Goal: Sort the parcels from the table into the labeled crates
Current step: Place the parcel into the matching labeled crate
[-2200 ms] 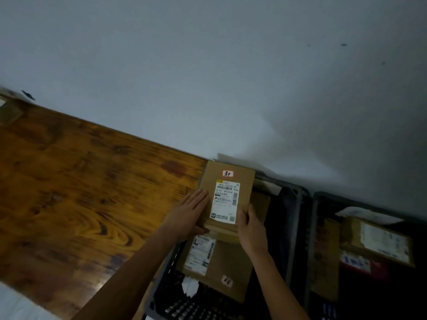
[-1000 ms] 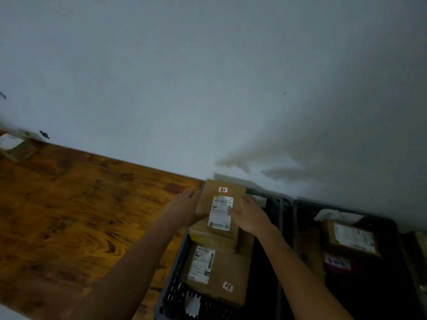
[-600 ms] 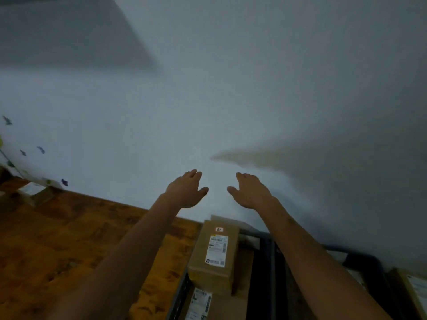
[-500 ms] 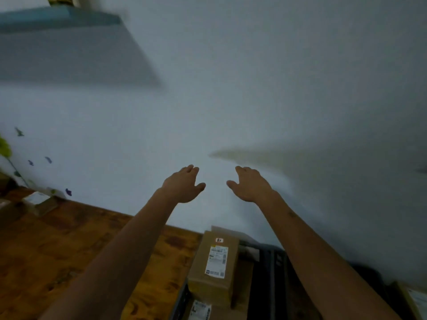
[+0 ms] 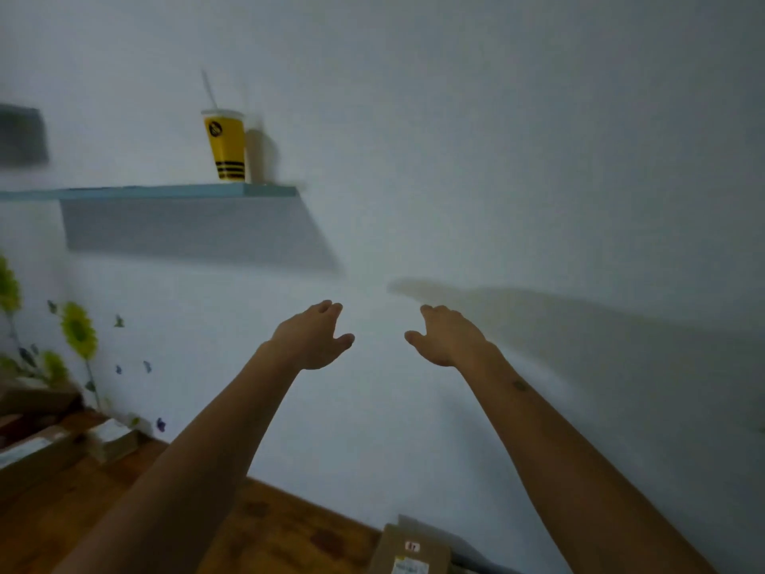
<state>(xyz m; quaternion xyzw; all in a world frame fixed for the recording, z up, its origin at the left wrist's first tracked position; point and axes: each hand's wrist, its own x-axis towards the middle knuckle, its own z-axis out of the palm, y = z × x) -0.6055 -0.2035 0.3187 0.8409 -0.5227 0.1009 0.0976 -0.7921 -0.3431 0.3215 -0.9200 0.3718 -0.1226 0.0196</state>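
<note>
1. Overhead, in the head view, both hands hung empty against the white wall: the left hand [image 5: 311, 336] and the right hand [image 5: 445, 336] were raised with fingers loose and relaxed, gripping nothing and touching nothing.

2. Below them, at the near bottom edge, a brown parcel [image 5: 407, 551] with a small red-and-white sticker and a white shipping label showed only its far end. A dark strip just right of it was probably the rim of the crate [image 5: 476, 564], so this parcel appeared already delivered, though neither its footing nor the crate's label could be seen.

3. At the far left, more cardboard parcels [image 5: 37, 447] lay on the wooden table [image 5: 281, 528], which suggested sorting remained unfinished. Their number was hard to judge, as they were blurred and cut off by the frame.

4. Elsewhere, a yellow cup [image 5: 227, 145] with a straw stood on a blue shelf [image 5: 165, 191], above sunflower decals [image 5: 78, 331] on the wall. The crates' contents and labels stayed wholly out of sight.
</note>
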